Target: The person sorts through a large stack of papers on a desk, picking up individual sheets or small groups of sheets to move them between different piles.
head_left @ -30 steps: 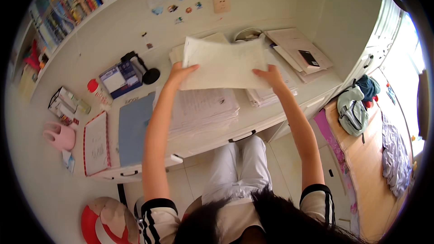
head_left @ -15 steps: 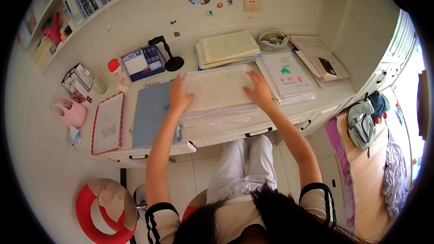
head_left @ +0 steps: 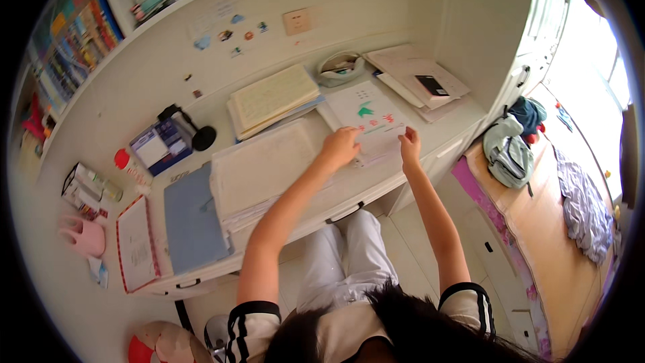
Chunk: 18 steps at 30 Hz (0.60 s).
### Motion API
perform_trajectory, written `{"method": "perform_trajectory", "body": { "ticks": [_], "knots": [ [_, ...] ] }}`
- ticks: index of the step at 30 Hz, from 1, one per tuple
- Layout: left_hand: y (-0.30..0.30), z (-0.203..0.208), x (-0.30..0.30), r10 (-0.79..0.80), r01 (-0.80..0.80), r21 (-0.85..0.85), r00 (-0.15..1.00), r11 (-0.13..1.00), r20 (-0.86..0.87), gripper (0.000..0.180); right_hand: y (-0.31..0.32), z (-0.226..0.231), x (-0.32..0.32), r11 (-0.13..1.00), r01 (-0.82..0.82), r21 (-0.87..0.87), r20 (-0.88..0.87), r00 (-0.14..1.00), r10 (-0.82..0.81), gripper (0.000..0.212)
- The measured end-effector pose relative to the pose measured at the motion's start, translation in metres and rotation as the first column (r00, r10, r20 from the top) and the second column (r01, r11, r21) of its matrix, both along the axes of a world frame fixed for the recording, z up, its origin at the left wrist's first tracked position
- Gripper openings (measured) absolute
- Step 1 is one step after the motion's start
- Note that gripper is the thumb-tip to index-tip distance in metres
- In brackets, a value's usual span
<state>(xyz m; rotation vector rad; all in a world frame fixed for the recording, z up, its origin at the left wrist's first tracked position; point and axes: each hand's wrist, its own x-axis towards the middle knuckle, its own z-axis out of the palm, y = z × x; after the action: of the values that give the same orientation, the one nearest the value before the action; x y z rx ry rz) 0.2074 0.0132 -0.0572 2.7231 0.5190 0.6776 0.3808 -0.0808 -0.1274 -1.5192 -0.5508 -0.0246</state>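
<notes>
A stack of white papers lies on the desk, its top sheet marked in green and red. My left hand is at the stack's near left side, fingers curled together on the paper. At the near right corner is my right hand, its thumb and fingers pinched at the sheet's edge. Just left of my left hand lies a thick stack of large, pale paper sheets, which neither hand grips. A blue folder lies further left, beside that stack.
Behind are yellowish papers, a grey pouch and, on more papers, a black card-like item. At left stand a black stand, desk calendar, red-capped bottle and red-edged tray.
Both hands have left the large paper stack and moved right to the marked white papers, their spread fingers now closed. The view has turned right.
</notes>
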Motion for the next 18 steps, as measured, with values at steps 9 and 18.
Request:
{"method": "perform_trajectory", "body": {
  "ticks": [9, 18],
  "knots": [
    [-0.016, -0.02, 0.073, 0.029, 0.029, 0.175, 0.947, 0.984, -0.32, 0.044, -0.038, 0.002, 0.022, 0.785, -0.308, 0.538, -0.582, 0.537, 0.61, 0.028],
    [0.0, -0.008, 0.076, -0.034, 0.049, 0.048, 0.964, 0.998, -0.265, 0.035, -0.03, 0.013, 0.022, 0.688, -0.553, 0.47, -0.524, 0.452, 0.722, 0.024]
  ]
}}
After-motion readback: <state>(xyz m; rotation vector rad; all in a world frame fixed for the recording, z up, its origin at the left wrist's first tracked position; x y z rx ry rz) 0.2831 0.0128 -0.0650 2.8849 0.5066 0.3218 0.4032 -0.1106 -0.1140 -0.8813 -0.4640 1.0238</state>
